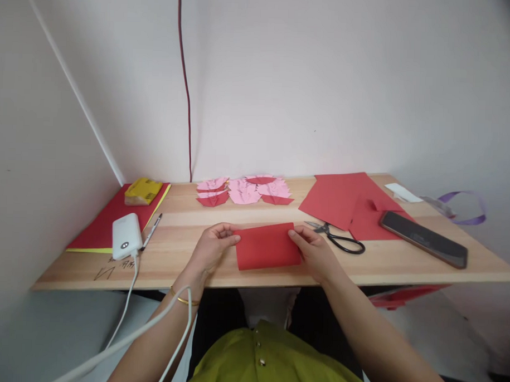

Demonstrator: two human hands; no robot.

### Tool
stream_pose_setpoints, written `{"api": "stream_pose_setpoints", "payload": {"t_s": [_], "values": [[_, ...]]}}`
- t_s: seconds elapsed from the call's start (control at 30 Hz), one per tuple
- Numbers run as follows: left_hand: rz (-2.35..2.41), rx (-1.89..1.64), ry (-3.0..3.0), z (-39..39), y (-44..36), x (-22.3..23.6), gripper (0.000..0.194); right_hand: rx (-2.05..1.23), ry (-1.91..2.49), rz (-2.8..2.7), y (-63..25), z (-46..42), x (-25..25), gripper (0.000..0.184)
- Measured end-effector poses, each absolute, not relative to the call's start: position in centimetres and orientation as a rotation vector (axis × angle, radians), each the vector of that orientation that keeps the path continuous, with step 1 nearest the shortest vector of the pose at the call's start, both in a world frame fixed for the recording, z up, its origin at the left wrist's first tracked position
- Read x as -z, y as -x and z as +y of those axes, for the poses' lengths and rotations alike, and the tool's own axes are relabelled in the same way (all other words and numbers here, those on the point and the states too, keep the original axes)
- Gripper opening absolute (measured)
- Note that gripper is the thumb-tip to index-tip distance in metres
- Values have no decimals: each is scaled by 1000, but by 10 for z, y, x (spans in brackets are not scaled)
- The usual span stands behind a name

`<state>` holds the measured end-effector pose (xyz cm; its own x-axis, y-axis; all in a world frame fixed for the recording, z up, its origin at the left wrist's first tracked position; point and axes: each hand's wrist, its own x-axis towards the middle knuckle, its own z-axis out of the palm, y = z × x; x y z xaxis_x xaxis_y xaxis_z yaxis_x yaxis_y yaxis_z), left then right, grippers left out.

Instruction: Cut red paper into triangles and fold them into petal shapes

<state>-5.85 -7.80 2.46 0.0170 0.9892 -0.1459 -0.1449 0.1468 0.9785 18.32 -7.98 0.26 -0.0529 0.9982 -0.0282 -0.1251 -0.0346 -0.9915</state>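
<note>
Left hand (211, 246) pinches red paper (267, 247) by one end; right hand (317, 252), the other

Light soft, mod. bright, fairly even; can't tell source dir. Wall (283, 97) pale grey, dimmer twd L side, w/ dark blurry patch in top R corner. Paper (269, 250) evenly lit. Shadows on desk (187, 222) faint; darker underneath. Wide-angle distort.: arms (371, 323) stretched twd bottom. Sl. soft overall; scrawl (105, 273) hard to read.
</note>
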Motion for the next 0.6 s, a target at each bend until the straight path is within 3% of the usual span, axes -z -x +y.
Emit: {"api": "stream_pose_setpoints", "payload": {"t_s": [0.6], "values": [[1163, -1162, -891, -77, 60, -16, 22, -1330, 1110, -1127, -179, -79, 5, 25]]}}
